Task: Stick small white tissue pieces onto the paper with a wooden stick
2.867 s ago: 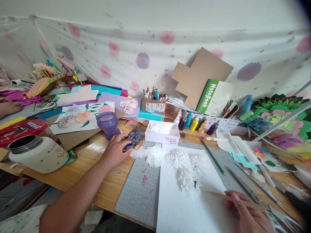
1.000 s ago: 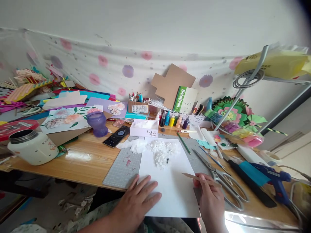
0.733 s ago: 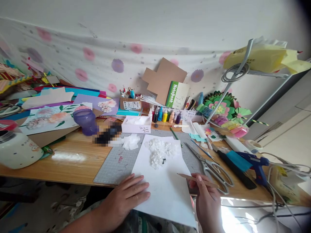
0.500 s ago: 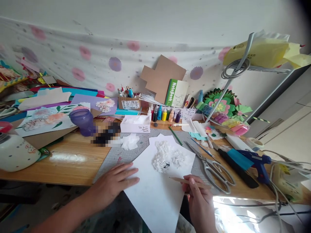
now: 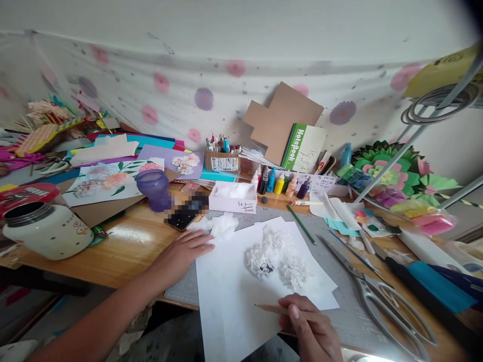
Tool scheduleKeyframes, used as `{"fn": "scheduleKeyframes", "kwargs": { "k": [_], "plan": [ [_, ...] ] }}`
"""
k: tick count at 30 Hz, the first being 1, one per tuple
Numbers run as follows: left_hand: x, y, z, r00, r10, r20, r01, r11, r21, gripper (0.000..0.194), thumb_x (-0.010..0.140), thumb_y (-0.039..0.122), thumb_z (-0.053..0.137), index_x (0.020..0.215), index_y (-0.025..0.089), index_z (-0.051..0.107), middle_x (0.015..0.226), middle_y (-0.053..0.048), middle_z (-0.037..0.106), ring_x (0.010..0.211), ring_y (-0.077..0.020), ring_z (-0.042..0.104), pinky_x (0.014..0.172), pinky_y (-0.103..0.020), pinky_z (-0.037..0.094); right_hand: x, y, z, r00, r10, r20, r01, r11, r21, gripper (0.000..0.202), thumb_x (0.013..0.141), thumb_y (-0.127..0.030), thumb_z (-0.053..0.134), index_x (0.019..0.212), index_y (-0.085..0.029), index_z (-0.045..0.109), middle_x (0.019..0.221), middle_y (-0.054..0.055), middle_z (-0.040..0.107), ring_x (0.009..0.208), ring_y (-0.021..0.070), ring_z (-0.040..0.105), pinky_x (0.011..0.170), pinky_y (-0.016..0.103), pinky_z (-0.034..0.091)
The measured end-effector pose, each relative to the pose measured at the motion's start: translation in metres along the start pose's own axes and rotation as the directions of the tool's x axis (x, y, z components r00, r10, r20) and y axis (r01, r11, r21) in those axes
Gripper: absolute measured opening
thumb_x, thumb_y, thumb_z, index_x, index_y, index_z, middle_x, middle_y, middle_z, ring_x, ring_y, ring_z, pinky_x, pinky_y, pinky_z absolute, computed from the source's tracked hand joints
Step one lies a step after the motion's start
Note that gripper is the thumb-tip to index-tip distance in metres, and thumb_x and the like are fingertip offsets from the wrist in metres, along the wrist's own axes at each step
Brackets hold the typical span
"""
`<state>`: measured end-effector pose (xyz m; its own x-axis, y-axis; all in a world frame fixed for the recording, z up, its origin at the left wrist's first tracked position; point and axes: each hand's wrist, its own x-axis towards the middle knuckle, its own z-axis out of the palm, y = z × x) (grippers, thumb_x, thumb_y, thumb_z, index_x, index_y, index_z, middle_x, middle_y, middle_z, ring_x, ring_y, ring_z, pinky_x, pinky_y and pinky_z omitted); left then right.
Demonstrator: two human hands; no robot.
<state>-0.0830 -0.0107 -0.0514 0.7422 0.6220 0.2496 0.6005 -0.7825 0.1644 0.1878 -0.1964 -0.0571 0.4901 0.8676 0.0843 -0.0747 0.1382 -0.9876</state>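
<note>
My right hand (image 5: 311,322) grips a plain wood-coloured pencil (image 5: 271,308), its tip pointing left just over a large white sheet of paper (image 5: 226,311). Fluffy white ruffled-paper flower clusters (image 5: 273,241) sit on the sheet's upper part, with a small dark patch on one of them. On the left, my left hand (image 5: 186,254) lies open, fingers stretched over the sheet's left edge. Its fingertips are beside crumpled white tissue (image 5: 223,225). A grey cutting mat (image 5: 181,294) lies partly under the sheet.
Large scissors (image 5: 368,286) lie to the right, near a green pencil (image 5: 302,223). Behind the sheet stand a white box (image 5: 233,198) and several paint bottles (image 5: 279,184). A phone (image 5: 184,213), purple cup (image 5: 153,190) and wide jar (image 5: 47,229) are at left.
My left hand has moved forward to beside the tissue. The sheet has turned, and its flowers sit further right in view. My right hand still holds the pencil, slightly lower in view.
</note>
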Motion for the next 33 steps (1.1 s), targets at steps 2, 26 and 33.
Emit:
{"fn": "scheduleKeyframes", "kwargs": {
  "k": [2,26,33],
  "plan": [
    [0.001,0.002,-0.004,0.997,-0.043,-0.071,0.041,0.998,-0.039,0.046,0.084,0.007,0.037,0.112,0.027,0.067,0.122,-0.004,0.065,0.115,-0.0250,0.056,0.098,-0.045,0.043,0.008,0.000,-0.002,1.000,-0.020,0.024,0.022,0.996,-0.083,0.028,0.080,-0.047,0.065,0.075,-0.022,0.075,0.068,0.005,0.066,0.058,0.0162,0.059,0.050,0.023,0.049],
    [0.083,0.076,-0.031,0.979,-0.202,-0.033,0.166,0.878,-0.449,0.019,0.084,0.033,0.054,0.075,0.018,0.061,0.083,-0.002,0.062,0.080,-0.0169,0.058,0.073,-0.028,0.043,0.014,-0.005,-0.012,0.886,-0.365,0.285,0.398,0.915,-0.066,0.021,0.092,-0.017,0.047,0.100,-0.024,0.064,0.075,0.002,0.059,0.065,0.0144,0.056,0.058,0.026,0.045],
    [0.069,0.089,-0.034,0.876,-0.468,0.115,0.404,0.581,-0.706,0.018,0.078,0.035,0.061,0.070,0.019,0.058,0.070,0.001,0.061,0.070,-0.0148,0.057,0.062,-0.024,0.041,0.016,-0.002,-0.023,0.913,-0.377,0.158,0.388,0.920,-0.047,0.021,0.093,-0.015,0.047,0.099,-0.023,0.065,0.076,0.002,0.060,0.067,0.0138,0.056,0.057,0.025,0.046]
  ]
}}
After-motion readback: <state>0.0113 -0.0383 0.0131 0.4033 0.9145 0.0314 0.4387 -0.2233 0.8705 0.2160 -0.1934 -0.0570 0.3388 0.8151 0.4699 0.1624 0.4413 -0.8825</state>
